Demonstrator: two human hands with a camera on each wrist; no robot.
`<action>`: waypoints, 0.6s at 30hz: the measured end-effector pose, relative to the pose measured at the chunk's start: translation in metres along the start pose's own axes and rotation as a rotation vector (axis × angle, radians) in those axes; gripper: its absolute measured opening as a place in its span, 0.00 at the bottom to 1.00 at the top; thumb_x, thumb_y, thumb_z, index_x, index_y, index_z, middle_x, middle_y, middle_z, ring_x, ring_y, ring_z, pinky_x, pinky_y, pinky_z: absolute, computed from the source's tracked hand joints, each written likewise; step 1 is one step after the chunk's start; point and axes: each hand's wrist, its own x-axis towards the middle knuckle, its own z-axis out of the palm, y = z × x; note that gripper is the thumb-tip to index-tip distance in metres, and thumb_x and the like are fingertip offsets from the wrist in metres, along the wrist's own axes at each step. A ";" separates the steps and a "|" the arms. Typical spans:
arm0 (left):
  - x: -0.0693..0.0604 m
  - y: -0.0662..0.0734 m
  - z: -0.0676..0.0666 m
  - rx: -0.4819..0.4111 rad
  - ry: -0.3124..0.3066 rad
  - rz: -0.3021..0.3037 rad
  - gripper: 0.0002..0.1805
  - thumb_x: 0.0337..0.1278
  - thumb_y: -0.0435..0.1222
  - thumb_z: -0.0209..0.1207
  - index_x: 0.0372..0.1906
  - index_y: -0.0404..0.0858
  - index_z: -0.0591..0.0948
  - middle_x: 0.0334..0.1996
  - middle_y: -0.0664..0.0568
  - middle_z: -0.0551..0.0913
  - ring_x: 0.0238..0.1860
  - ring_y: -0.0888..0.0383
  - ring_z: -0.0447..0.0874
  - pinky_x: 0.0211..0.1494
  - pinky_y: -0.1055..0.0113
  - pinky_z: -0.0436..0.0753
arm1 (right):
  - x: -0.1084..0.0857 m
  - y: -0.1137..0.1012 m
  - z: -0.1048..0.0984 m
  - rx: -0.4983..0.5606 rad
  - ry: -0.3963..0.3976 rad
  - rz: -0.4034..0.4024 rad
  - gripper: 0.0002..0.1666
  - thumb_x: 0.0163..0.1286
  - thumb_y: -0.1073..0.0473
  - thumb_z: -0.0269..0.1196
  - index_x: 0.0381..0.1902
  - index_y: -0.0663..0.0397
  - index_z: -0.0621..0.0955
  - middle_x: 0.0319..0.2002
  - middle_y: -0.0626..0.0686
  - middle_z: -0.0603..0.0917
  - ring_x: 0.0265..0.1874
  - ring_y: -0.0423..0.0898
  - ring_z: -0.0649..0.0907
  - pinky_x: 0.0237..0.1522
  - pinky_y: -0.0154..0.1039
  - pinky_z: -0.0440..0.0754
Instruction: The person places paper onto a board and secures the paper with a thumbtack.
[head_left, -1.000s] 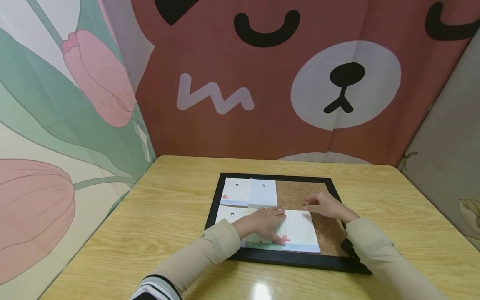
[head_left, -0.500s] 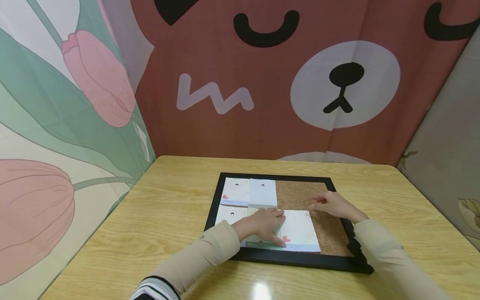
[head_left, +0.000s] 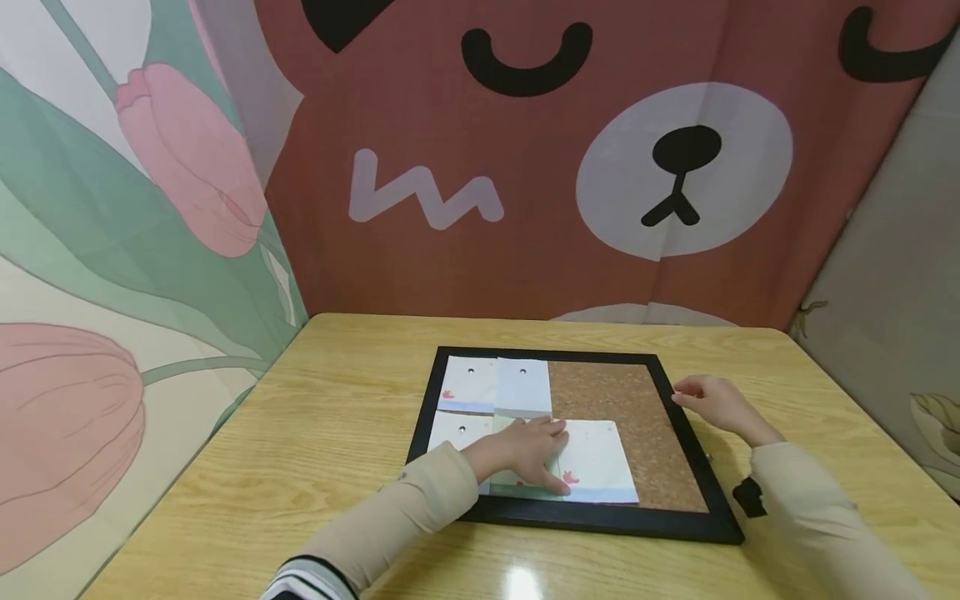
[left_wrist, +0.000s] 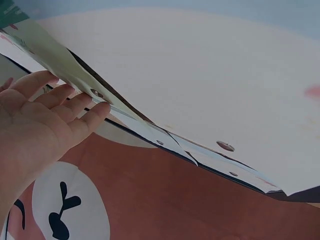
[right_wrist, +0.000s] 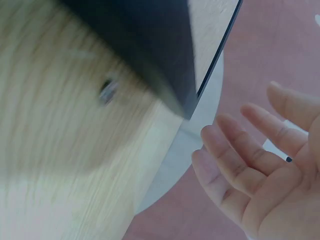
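My left hand (head_left: 528,454) rests with spread fingers on a green-tinted sheet (head_left: 528,492) and touches the edge of a white sheet (head_left: 596,458) with a pink print. Both lie on a black-framed cork board (head_left: 663,467). In the left wrist view, its fingers lie along the green sheet, near a silver thumbtack (left_wrist: 96,93). My right hand (head_left: 723,408) hovers just right of the board's frame, fingers loosely bent and nothing visible in them. A small metal thumbtack (right_wrist: 107,91) lies on the table beside the frame, below that hand.
Several other sheets, among them a pale blue one (head_left: 523,392), are pinned at the board's left with silver thumbtacks. The board lies on a wooden table (head_left: 337,417). A printed bear curtain (head_left: 420,275) hangs behind the table.
My right hand has moved from above the cork, over the frame's right side, to the table beside it. The left hand stays on the sheets.
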 end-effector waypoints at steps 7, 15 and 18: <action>-0.001 0.000 -0.001 -0.012 0.001 0.011 0.45 0.49 0.62 0.52 0.67 0.40 0.57 0.68 0.51 0.50 0.67 0.53 0.45 0.62 0.52 0.57 | -0.015 0.015 -0.011 -0.008 -0.133 0.089 0.13 0.58 0.73 0.56 0.39 0.82 0.74 0.32 0.69 0.78 0.31 0.60 0.79 0.28 0.48 0.77; -0.003 -0.001 -0.002 -0.020 -0.006 0.012 0.45 0.49 0.62 0.52 0.68 0.40 0.57 0.68 0.52 0.50 0.67 0.53 0.45 0.62 0.53 0.58 | -0.027 0.021 -0.010 0.032 -0.295 0.213 0.15 0.54 0.68 0.62 0.39 0.74 0.76 0.31 0.62 0.79 0.23 0.46 0.76 0.17 0.39 0.73; -0.003 0.000 -0.002 -0.018 -0.006 0.013 0.45 0.49 0.62 0.52 0.68 0.40 0.57 0.68 0.51 0.50 0.67 0.53 0.45 0.61 0.53 0.58 | -0.028 0.022 -0.007 0.052 -0.313 0.223 0.16 0.51 0.66 0.65 0.37 0.71 0.77 0.30 0.57 0.79 0.24 0.46 0.77 0.19 0.41 0.75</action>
